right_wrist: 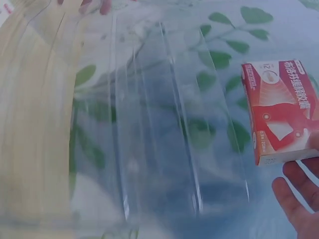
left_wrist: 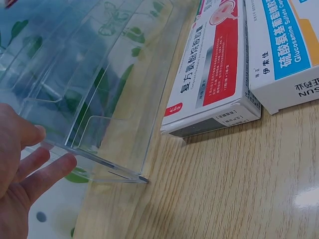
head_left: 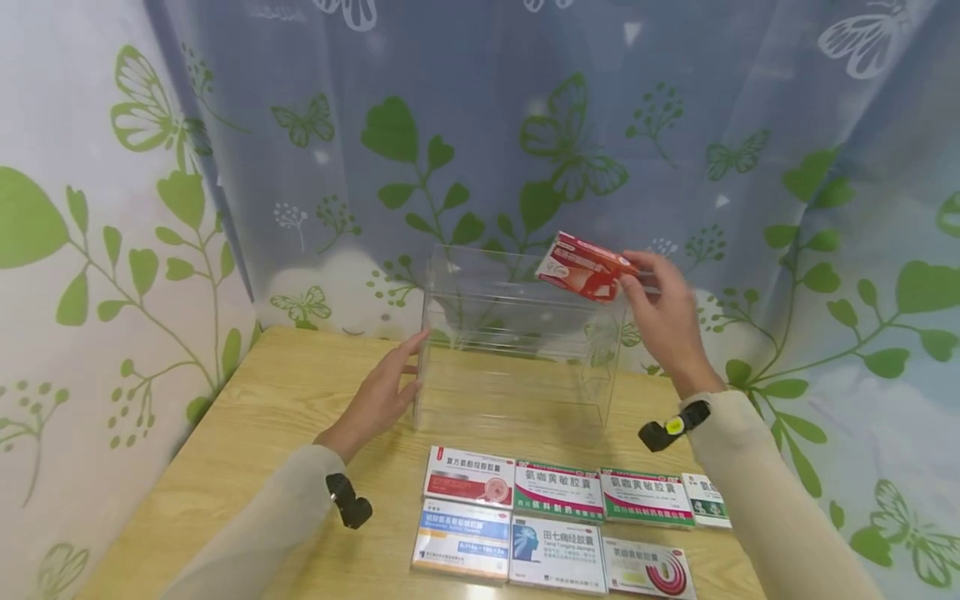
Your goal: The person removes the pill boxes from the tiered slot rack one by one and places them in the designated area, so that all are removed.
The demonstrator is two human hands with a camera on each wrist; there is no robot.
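Note:
A clear acrylic tiered rack (head_left: pixel 510 410) stands on the wooden table. My right hand (head_left: pixel 666 312) pinches a red and white medicine box (head_left: pixel 579 268) by its right end, above the rack's upper right part. The right wrist view shows the thumb on this red box (right_wrist: pixel 281 112) and fingers below it. At the rack's left side, my left hand (head_left: pixel 378 398) touches the side panel with extended fingers. In the left wrist view, the left fingertips (left_wrist: pixel 64 164) rest against the panel's edge.
In front of the rack, two rows of medicine boxes lie flat: a red-and-white box (head_left: pixel 470 477), green-and-pink ones (head_left: pixel 558 490), a blue-and-white one (head_left: pixel 461 540) and others. My right forearm partly covers the rightmost box (head_left: pixel 708 500). A patterned curtain (head_left: pixel 465 125) hangs behind the table (head_left: pixel 300 375).

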